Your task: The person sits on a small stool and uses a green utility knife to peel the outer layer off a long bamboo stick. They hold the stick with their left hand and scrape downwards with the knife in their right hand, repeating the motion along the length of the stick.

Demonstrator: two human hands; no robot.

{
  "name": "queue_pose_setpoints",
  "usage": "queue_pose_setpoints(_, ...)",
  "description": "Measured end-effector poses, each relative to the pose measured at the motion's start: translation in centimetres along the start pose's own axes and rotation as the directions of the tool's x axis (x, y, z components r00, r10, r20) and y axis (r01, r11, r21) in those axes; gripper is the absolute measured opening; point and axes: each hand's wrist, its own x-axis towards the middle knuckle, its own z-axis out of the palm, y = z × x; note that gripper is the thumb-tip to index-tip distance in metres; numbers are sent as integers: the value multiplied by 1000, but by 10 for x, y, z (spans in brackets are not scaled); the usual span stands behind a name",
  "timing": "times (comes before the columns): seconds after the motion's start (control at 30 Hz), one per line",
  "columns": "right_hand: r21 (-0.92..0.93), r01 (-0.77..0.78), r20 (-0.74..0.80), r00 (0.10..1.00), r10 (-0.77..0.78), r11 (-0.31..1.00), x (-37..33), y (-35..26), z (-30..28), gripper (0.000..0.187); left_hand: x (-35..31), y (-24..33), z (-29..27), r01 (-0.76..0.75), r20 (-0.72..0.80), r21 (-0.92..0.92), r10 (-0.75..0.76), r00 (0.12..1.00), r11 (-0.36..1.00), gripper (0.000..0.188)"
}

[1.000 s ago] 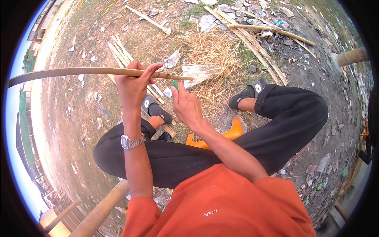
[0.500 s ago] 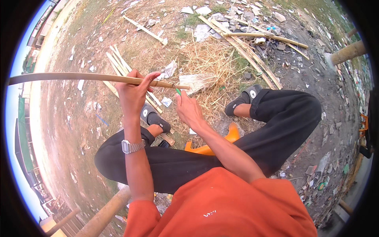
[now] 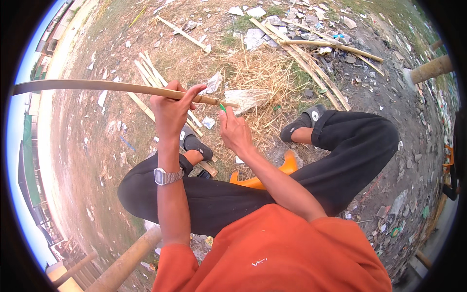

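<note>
My left hand [image 3: 170, 109] is closed around a long bamboo strip [image 3: 107, 87], its thumb stretched along toward the short end. From that grip the strip runs far out to the left. Between the fingertips of my right hand [image 3: 235, 130] is a small green-handled tool [image 3: 223, 106], mostly hidden by the fingers. Its green part meets the strip close to the short right end; whether a blade is there I cannot make out. Under both hands, on the straw-covered ground, lies a pale flat piece of wood [image 3: 245, 99].
Loose bamboo strips [image 3: 154, 73] lie beyond my left hand, and longer ones [image 3: 311, 65] at the far right. Straw shavings [image 3: 267, 73] cover the ground between my feet. An orange plastic piece [image 3: 255, 182] sits below my right forearm. Bamboo poles [image 3: 430, 69] stand at the sides.
The long left part of the strip has risen a little, tilting it more down to the right. Both hands have shifted slightly right and keep their grips.
</note>
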Motion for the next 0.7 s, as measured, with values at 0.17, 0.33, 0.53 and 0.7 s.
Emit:
queue_pose_setpoints(0.17,-157,-119,-8,993,119,980,13,57,11,38,-1,-4,8,-274,118,287,250,961,918,43)
queue_pose_setpoints(0.33,-110,-132,-7,991,132,985,10,70,24,43,-3,5,16,-428,172,192,399,901,883,51)
queue_pose_setpoints(0.53,-32,-100,7,995,100,994,18,82,18,46,-8,13,28,-411,154,255,383,911,875,45)
queue_pose_setpoints(0.7,5,-74,-71,995,74,997,20,96,15,46,-20,25,51,-375,190,252,335,923,892,43)
